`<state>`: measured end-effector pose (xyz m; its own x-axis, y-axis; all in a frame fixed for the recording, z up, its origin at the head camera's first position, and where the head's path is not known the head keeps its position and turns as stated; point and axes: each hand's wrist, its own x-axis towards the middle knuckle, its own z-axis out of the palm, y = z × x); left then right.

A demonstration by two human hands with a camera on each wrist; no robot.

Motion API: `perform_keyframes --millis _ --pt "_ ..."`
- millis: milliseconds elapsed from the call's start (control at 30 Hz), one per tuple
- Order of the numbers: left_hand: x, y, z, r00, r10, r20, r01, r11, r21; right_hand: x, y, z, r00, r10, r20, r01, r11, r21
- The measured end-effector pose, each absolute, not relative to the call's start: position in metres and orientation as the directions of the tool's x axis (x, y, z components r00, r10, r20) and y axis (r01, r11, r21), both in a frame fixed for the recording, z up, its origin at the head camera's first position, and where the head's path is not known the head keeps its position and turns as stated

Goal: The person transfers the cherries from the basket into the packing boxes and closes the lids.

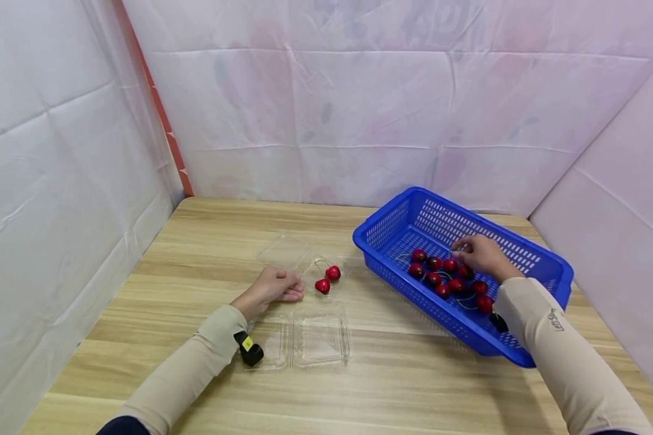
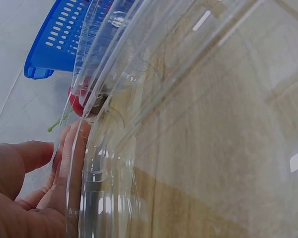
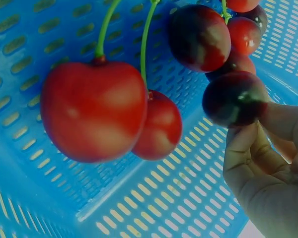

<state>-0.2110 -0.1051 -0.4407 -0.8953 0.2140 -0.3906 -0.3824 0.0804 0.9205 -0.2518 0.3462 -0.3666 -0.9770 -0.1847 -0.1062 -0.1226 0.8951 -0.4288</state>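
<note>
My left hand [image 1: 276, 286] pinches the rim of a clear plastic clamshell box [image 2: 97, 183] between thumb and fingers. Two red cherries with stems lie in that box; one is the front cherry [image 1: 322, 286]. My right hand [image 1: 481, 255] reaches into a blue perforated basket [image 1: 381, 257], its fingers bent just above a cluster of cherries. In the right wrist view, a dark red cherry [image 3: 236, 99] covers the fingertips. Whether they grip it cannot be told. Nearer that camera lies a large red cherry [image 3: 94, 111] with a green stem.
A second clear clamshell box [image 1: 321, 335] lies opened flat in front, partly under the left wrist. Wooden tabletop [image 1: 392, 393] surrounds the boxes. White patterned sheets [image 1: 359, 109] hang at the back and both sides. The basket stands at the right, set at an angle.
</note>
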Motion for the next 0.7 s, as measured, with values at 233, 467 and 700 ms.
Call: perform_keyframes --millis 233,467,700 --pt "-0.209 -0.104 -0.438 -0.897 0.213 -0.387 -0.383 0.063 0.922 -0.251 0.344 -0.366 -0.980 -0.188 -0.061 -0.142 0.886 -0.441" --pt "-0.209 -0.103 -0.438 -0.895 0.215 -0.392 -0.387 0.064 0.920 -0.251 0.341 -0.361 -0.985 -0.173 -0.008 -0.151 0.880 -0.450" --pt "-0.209 -0.104 -0.440 -0.896 0.216 -0.387 -0.383 0.062 0.922 -0.252 0.336 -0.353 -0.984 -0.176 0.029 -0.170 0.875 -0.454"
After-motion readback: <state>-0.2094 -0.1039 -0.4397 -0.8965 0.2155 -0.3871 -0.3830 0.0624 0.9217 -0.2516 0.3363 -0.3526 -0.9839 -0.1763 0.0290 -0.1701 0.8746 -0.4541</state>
